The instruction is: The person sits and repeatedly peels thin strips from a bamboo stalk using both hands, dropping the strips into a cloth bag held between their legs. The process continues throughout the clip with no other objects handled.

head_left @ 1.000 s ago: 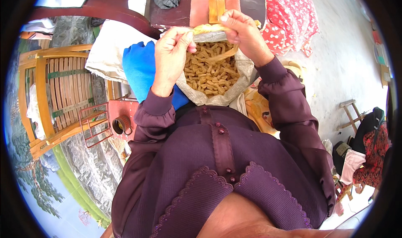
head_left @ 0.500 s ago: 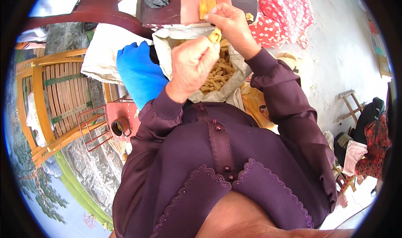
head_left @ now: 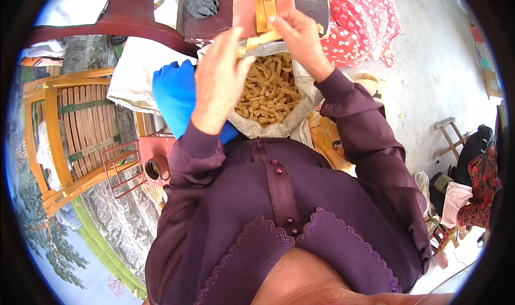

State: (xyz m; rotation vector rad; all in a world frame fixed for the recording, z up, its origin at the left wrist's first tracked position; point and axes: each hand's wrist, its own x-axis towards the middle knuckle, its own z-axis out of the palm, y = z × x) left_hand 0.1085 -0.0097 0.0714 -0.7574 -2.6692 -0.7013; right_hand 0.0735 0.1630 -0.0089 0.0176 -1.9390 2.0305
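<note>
A short yellow strip (head_left: 263,38), soft-looking and slightly twisted, spans the space between my hands above a pale woven sack (head_left: 307,88). My right hand (head_left: 303,39) pinches its right end between thumb and fingers. At the other end, my left hand (head_left: 219,80) has its fingers stretched and its thumb apart; the strip's left end lies in that gap. Inside the sack are many small tan, knotted-looking pieces (head_left: 267,88). Just beyond it, a flat yellow-orange strip (head_left: 262,5) lies on a pink band across a dark board, a thin dark line along it.
A crumpled grey cloth (head_left: 201,2) sits on the board's left. Blue cloth (head_left: 174,93) and white cloth (head_left: 140,74) flank the sack's left side; red floral fabric (head_left: 359,23) hangs at right. Further left stands a wooden slatted frame (head_left: 86,123). A small wooden stool (head_left: 449,136) stands far right.
My hands have drawn apart. The left fingers have uncurled and moved left, and the yellow strip, formerly bunched at the left fist, now stretches between both hands. More of the sack's contents shows.
</note>
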